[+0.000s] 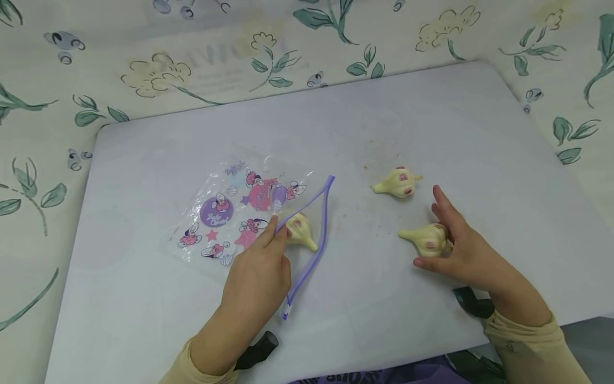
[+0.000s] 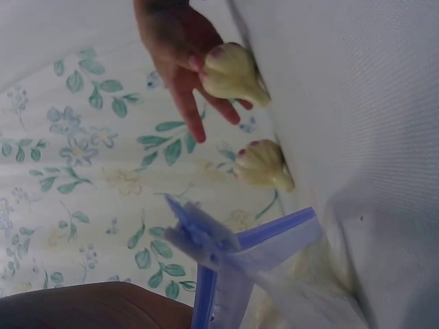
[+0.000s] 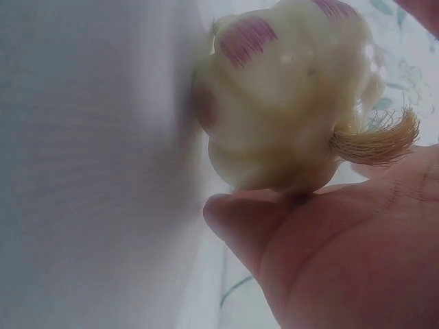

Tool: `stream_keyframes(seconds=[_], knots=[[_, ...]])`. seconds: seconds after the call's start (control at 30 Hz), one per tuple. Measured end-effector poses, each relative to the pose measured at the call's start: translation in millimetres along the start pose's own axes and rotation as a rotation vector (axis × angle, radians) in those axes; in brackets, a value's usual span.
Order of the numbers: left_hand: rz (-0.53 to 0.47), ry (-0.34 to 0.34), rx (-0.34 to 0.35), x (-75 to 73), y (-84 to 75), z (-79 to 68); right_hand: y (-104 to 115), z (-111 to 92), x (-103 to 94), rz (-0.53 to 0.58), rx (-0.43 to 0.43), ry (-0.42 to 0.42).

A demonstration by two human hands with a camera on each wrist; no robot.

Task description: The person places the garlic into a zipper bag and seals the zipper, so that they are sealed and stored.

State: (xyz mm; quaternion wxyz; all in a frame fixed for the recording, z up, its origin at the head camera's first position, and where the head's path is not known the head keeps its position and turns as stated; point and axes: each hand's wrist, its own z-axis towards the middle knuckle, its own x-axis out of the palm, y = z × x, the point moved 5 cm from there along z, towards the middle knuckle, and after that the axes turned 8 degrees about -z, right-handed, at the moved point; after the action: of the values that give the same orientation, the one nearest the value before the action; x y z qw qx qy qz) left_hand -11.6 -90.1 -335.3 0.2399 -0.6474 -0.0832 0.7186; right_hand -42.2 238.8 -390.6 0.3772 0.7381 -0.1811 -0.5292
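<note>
A clear zip bag (image 1: 217,212) printed with pink and purple cartoons lies on the table, its purple zip edge spread apart. My left hand (image 1: 261,277) pinches the upper side of that edge. One garlic bulb (image 1: 301,233) lies within the bag's mouth, partly behind the left fingers. At the right, my right hand (image 1: 472,258) has its thumb and fingers spread around a second garlic bulb (image 1: 427,240), its root tuft (image 3: 381,139) facing the palm. The thumb is close against the bulb; whether it presses is unclear. A third garlic bulb (image 1: 399,182) lies farther back.
The white tabletop (image 1: 364,309) carries small brown crumbs near the third bulb. Floral cloth (image 1: 326,48) borders the table's back and sides. Dark straps sit at both wrists, and purple fabric (image 1: 408,373) shows at the front edge.
</note>
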Motion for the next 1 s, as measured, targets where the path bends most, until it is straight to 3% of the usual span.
stream_keyframes(seconds=[0.67,1.0], knots=[[0.008,0.006,-0.007,0.0,-0.9,0.4,-2.4,1.3,1.1,-0.046,-0.035,-0.038],[0.006,0.007,-0.006,-0.1,-0.9,0.8,-3.1,1.3,-1.3,-0.105,0.021,-0.033]])
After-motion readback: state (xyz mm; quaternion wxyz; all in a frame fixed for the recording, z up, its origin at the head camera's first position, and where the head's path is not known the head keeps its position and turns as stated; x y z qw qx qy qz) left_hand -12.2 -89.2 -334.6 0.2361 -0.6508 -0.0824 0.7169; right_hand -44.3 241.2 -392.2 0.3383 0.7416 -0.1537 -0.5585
